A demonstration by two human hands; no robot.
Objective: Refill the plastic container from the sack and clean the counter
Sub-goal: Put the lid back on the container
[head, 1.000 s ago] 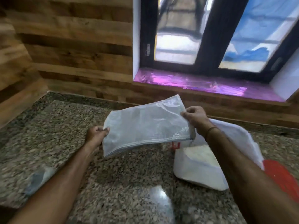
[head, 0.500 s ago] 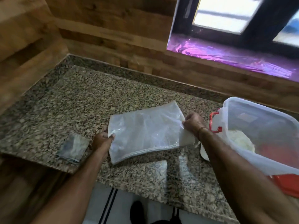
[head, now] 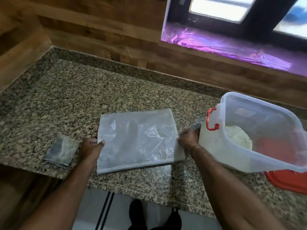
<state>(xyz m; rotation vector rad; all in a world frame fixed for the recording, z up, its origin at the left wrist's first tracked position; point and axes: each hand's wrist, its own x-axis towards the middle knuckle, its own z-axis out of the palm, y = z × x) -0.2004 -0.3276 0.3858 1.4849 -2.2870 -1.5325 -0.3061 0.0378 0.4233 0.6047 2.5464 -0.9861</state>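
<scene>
Sack [head: 137,140] flat on table [head: 83,97], left hand [head: 90,148] and right hand [head: 187,141] pinching its edges; container [head: 207,146] apparently refilled; cloth [head: 60,151] unused, wiping outstanding.

Sack [head: 137,140] flat on counter [head: 83,100]; cloth [head: 60,151] left of it, container [head: 252,131] right, lid [head: 289,180] under container.

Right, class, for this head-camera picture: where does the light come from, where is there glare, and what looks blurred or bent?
Head view: daylight comes through the window, blown out white; glare streaks the purple sill and the sack; a pale sheen lies on the counter near the front; the wide lens bows its edges; the wooden wall looks soft.
</scene>
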